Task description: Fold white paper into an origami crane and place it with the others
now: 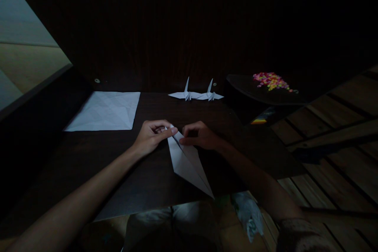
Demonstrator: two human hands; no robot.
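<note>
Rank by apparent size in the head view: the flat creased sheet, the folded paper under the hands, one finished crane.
1. Flat creased sheet, largest.
2. Folded paper pinched by the left hand and right hand; nearer the camera, so somewhat flattered.
3. Left crane, smallest, though farthest.

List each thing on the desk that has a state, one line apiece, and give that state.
Folded paper: creased into a long point, flat on the desk, pressed by both hands.
Left hand: fingers on its top end.
Right hand: pinching its top edge.
Paper sheet: unfolded, creased, flat.
Two paper cranes: finished, upright.
</note>
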